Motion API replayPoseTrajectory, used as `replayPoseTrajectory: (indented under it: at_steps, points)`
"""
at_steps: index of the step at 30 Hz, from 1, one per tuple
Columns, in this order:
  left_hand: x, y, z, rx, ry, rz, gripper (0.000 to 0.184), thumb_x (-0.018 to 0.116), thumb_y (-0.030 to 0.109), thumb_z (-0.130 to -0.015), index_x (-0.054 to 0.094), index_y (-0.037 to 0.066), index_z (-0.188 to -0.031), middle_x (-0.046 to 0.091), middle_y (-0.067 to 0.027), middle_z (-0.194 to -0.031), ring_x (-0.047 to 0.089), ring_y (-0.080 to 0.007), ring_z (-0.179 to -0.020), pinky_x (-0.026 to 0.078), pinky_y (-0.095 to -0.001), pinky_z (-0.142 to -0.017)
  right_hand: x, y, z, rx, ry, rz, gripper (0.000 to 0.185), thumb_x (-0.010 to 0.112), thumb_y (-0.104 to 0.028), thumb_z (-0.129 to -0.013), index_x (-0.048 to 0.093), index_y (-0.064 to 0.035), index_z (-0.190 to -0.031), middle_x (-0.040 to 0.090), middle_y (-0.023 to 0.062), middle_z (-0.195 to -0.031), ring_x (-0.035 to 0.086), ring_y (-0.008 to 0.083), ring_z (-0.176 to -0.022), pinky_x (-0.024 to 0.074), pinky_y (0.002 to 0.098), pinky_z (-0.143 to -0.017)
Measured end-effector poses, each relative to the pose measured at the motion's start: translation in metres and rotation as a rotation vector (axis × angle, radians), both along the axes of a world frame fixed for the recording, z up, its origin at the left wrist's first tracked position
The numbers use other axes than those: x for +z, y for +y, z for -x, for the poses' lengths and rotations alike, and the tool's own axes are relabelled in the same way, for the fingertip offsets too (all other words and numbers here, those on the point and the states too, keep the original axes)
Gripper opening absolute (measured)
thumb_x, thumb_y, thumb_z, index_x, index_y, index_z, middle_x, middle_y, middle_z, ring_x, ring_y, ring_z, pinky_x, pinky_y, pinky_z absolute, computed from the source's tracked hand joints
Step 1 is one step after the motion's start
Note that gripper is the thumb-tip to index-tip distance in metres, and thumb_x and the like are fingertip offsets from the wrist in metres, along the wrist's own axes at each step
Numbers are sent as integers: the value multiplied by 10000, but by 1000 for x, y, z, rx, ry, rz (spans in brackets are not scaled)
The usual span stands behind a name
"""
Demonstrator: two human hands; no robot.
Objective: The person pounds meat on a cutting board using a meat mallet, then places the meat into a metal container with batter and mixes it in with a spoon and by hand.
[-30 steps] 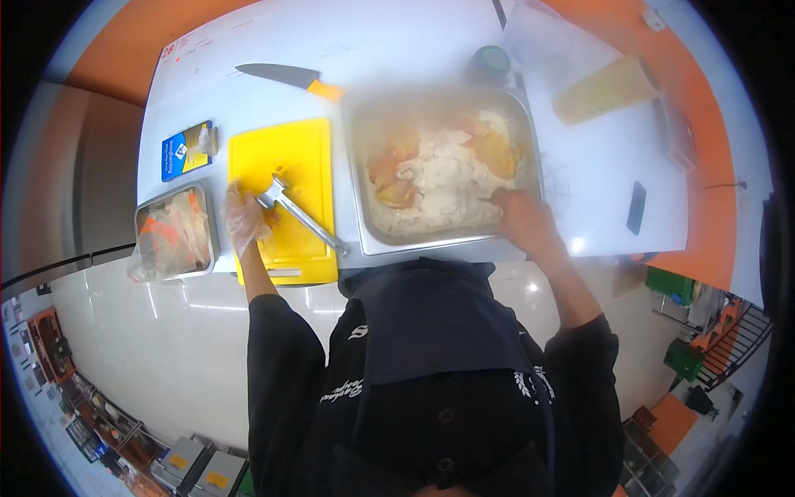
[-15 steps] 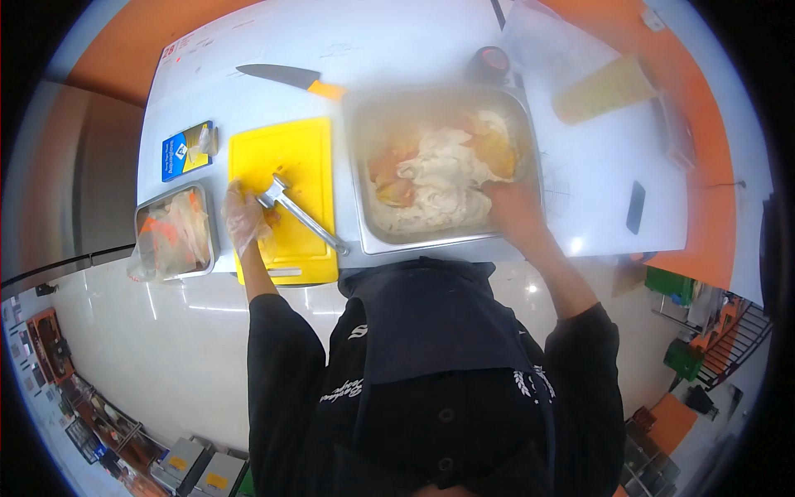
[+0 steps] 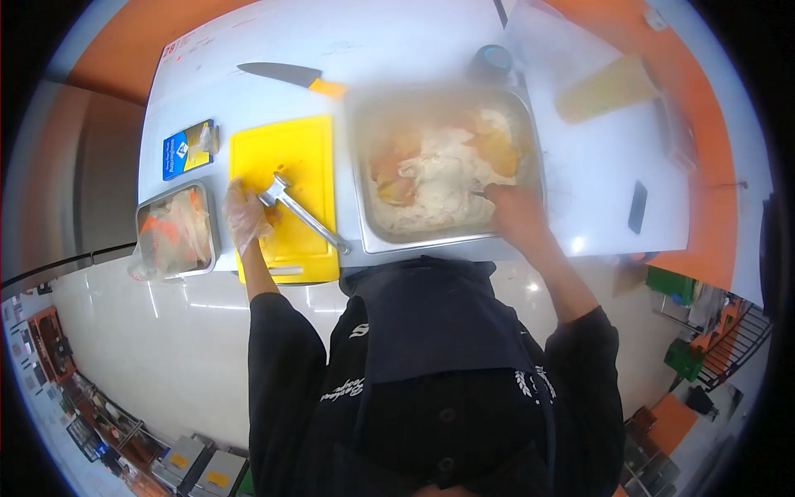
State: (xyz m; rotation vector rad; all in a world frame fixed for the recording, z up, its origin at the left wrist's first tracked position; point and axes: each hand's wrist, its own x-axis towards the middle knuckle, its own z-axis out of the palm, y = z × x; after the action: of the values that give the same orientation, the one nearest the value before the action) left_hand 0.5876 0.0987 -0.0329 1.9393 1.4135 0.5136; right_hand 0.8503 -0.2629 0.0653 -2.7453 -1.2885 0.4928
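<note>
1. Right hand (image 3: 515, 214) had shifted slightly since half a second earlier, baring a bit of the tool (image 3: 479, 194); the mix (image 3: 439, 176) beside it looked flatter.
2. Grip: right fingers were curled tight round the tool. Only a short dark bit showed, so its type was unclear. Left hand (image 3: 248, 217), in a clear glove, sat over the left edge of the board (image 3: 286, 145), right by the head of the mallet (image 3: 306, 218), fingers part-curled; couldn't make out whether it had hold of anything.
3. Location: mix in the pan (image 3: 439, 243), pan on the table (image 3: 592, 195) near its front edge, right of the board.
4. Handling, my guess: mix was soft, thick, slippery, better folded than pinched. Loaded pan was probably heavy but stiff; best hold was opposite rims. Tool likely light, safest by a dry handle.
5. Looks: mix was off-white, folded and lumpy mid-pan, with yellow and pinkish-orange patches around. Pan was rectangular bare metal, round-cornered, hazy toward the back.
</note>
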Motion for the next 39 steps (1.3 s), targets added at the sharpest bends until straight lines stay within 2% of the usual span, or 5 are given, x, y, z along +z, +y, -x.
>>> replayPoseTrajectory:
  at_steps: [11,15,18,25,39]
  points:
    - [15,-5,-6,56,-52,152,342,483,41,-945,505,-24,-1280,646,-182,-1055,679,-254,-596,552,-344,-516,0,12,-8,-35,57,42,216,560,-69,-771,651,-37,-965,660,197,-904,663,361,-840,521,476,-744]
    - [-89,46,30,-87,-73,-189,350,482,43,-949,491,-16,-1293,641,-171,-1010,649,-245,-523,528,-350,-456,4,33,6,78,46,64,215,574,-82,-766,647,-4,-952,656,214,-897,660,384,-845,523,475,-758]
    - [4,-3,-3,66,-119,218,344,480,47,-953,490,-12,-1291,638,-164,-983,632,-241,-485,509,-349,-420,-14,56,20,109,126,30,168,560,-86,-767,630,10,-886,634,222,-868,630,387,-876,495,481,-786]
    - [5,-4,-2,64,-161,211,326,475,57,-966,488,13,-1289,636,-146,-959,622,-237,-478,495,-340,-396,-65,69,-23,282,224,13,160,535,-89,-787,618,33,-724,626,226,-828,606,378,-850,475,461,-767]
    - [-36,19,14,-6,-28,11,351,516,72,-939,511,-16,-1279,644,-197,-1053,679,-252,-602,548,-340,-528,-22,4,-37,-180,520,-299,184,565,-100,-840,683,28,-899,622,230,-770,615,338,-754,461,402,-701]
